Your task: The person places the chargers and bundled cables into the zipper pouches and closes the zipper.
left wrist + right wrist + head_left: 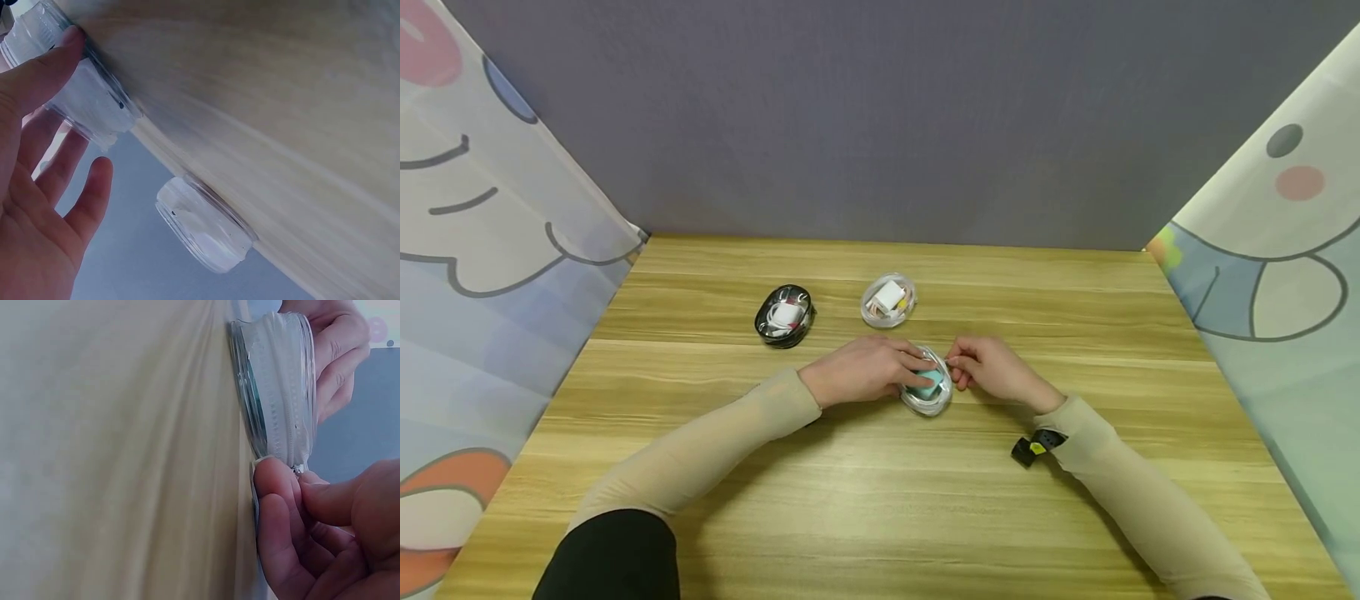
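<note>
A round clear zip pouch (927, 407) with a whitish zip band lies on the wooden table, a teal block-shaped item (929, 382) showing through its top. My left hand (868, 369) holds this pouch from the left, fingers over its top; in the left wrist view the thumb and fingers span its side. At the pouch's right edge is my right hand (996, 371). Its thumb and forefinger pinch the small metal zip pull (299, 469), mostly covered by the fingertips. The zip band (284, 387) runs along the pouch's side, toward the left hand.
Behind the hands sits another clear pouch (889, 300) holding a white charger. Left of it stands a black-edged clear pouch (785, 317) with a white charger and cable inside. A grey partition (880, 125) closes off the table's back edge.
</note>
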A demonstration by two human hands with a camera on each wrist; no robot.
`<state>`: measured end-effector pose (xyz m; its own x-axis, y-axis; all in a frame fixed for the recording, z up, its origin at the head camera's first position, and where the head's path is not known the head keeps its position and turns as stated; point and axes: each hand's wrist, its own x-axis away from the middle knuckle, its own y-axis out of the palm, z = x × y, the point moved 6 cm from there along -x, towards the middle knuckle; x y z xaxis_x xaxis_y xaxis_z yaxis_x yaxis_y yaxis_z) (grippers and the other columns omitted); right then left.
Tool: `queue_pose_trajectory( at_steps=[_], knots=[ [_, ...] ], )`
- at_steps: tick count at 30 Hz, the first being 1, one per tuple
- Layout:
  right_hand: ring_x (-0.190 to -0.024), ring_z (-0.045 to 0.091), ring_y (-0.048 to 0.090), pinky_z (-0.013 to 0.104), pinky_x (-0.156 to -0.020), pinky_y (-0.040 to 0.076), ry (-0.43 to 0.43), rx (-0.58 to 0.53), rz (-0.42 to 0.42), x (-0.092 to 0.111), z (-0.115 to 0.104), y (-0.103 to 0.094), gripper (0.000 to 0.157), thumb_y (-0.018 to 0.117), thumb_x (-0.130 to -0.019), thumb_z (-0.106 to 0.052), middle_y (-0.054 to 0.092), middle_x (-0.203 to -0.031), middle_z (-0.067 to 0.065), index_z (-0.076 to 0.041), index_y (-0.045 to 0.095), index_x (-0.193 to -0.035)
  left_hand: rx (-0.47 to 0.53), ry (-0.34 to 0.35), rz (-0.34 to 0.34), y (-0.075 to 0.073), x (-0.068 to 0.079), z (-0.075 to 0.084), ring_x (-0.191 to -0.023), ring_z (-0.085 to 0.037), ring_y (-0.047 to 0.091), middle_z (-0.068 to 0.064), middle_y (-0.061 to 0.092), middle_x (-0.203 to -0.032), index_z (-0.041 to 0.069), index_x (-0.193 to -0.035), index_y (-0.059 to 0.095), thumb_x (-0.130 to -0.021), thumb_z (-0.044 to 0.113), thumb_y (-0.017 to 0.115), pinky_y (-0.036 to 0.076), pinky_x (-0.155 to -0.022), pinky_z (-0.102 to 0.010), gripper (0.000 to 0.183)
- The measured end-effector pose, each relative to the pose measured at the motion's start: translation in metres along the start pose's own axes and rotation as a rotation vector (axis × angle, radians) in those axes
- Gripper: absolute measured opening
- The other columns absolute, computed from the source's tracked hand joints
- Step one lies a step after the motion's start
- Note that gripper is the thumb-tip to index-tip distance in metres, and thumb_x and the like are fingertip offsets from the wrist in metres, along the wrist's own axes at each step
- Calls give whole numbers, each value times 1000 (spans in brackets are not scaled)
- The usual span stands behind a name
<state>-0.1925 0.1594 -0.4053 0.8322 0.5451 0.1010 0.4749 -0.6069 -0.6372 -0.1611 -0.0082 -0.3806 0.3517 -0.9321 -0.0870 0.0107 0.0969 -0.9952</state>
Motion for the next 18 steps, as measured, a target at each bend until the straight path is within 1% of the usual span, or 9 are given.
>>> queue_pose_trajectory(
  at_steps=[5,15,18],
  knots=[
    [-67,15,66,30,-61,56,5,-22,-6,5,0,0,18,52,-102,0,66,-78,4,-4,65,-91,16,-4,-3,0,0,0,-133,-15,48,6,55,-143,27,-131,67,-85,20,81,42,-106,-33,49],
    [-66,15,66,29,-59,55,-9,-19,-7,10,0,0,17,52,-102,0,66,-78,4,-2,65,-92,51,-12,15,-1,0,-1,-133,-15,48,6,57,-141,27,-129,69,-83,18,82,43,-104,-33,48],
    [-66,16,66,29,-58,55,3,-36,-9,12,1,1,17,52,-102,1,66,-78,4,-2,65,-92,60,-16,16,-1,0,-1,-133,-14,48,6,57,-141,27,-128,69,-83,18,83,43,-104,-32,48]
  ],
)
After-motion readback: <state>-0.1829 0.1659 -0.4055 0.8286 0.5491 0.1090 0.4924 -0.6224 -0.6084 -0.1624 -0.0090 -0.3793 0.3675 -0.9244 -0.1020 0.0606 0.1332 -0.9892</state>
